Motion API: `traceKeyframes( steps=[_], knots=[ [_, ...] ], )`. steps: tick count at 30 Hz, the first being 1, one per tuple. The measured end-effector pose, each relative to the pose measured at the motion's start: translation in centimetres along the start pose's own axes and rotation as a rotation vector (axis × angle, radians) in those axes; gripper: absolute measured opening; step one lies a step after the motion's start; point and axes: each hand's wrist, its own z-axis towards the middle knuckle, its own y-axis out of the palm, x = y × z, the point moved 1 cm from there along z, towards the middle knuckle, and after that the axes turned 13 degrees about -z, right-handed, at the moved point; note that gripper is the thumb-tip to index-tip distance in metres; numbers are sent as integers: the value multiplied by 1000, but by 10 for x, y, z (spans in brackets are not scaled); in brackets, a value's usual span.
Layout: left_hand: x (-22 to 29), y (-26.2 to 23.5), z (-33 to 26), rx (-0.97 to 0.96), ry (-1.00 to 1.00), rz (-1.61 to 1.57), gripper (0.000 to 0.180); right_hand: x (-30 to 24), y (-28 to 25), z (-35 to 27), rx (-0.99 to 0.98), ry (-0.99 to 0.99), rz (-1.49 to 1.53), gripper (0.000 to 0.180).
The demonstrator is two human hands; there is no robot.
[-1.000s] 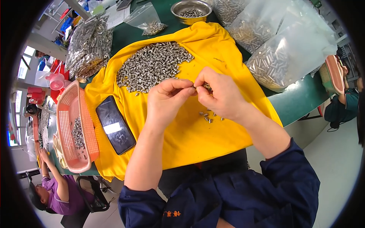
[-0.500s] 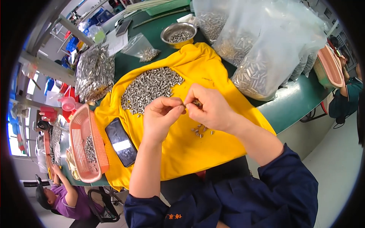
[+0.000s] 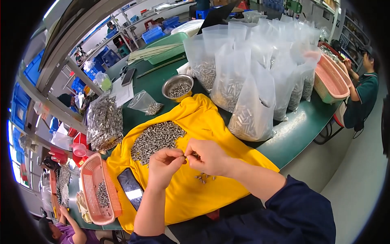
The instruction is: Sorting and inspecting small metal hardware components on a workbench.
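Observation:
My left hand (image 3: 163,166) and my right hand (image 3: 208,155) meet over a yellow cloth (image 3: 191,195), fingertips pinched together on a small metal part (image 3: 187,156) between them. A heap of small silvery metal parts (image 3: 156,139) lies on the cloth just beyond my left hand. A few loose parts (image 3: 204,177) rest on the cloth under my right hand. The pinched part is mostly hidden by my fingers.
A dark phone (image 3: 131,188) and a pink basket (image 3: 97,191) holding some parts lie to the left. Several clear bags of parts (image 3: 248,110) stand behind the cloth, with a steel bowl (image 3: 177,87). Another pink basket (image 3: 331,79) and a seated person (image 3: 363,93) are at the right.
The view has tilted up, showing more of the table's far side and the bags. My hands stay pinched together over the cloth, now lower in the picture.

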Motion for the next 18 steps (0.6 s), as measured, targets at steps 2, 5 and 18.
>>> traceKeyframes(
  steps=[2, 5, 18],
  knots=[
    [10, 6, -7, 22, -22, 107, 9, 0, 3, 0, -15, -16, -40, 9],
    [27, 23, -14, -151, 194, 1013, 9, 0, 8, 1, -50, -46, -72, 9],
    [60, -34, 10, -171, -36, 1261, 17, 13, 12, 4, 123, -85, -33, 8]
  ],
)
